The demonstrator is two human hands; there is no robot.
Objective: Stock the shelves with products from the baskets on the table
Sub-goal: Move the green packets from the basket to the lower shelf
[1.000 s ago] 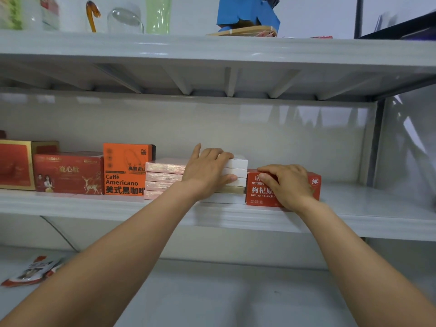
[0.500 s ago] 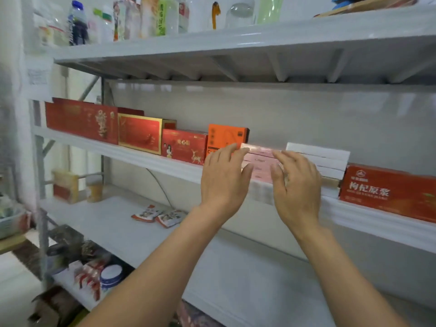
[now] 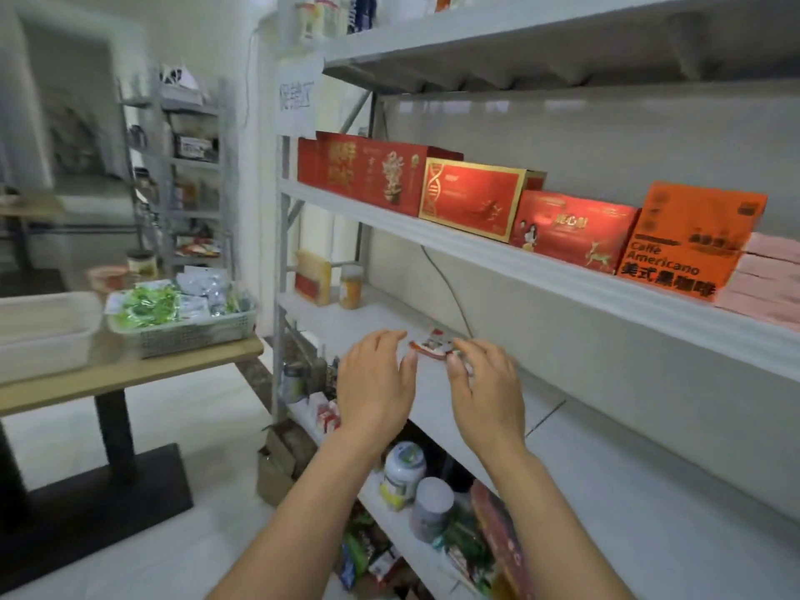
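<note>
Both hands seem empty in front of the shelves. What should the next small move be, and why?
Probably reach the left hand toward the basket on the table. It and the right hand look open and seem to hold nothing, and the basket has green and silver packets in it, not yet shelved.

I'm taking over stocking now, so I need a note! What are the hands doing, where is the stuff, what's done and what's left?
Left hand: open, holds nothing.
Right hand: fingers loosely curled, holds nothing. Both hover in front of the lower shelf.
Things: the grey basket on the table holds green and silver packets.
Done: red boxes, the orange coffee box and pink boxes line the middle shelf.
Left: carry the basket's packets over to the shelves.
</note>
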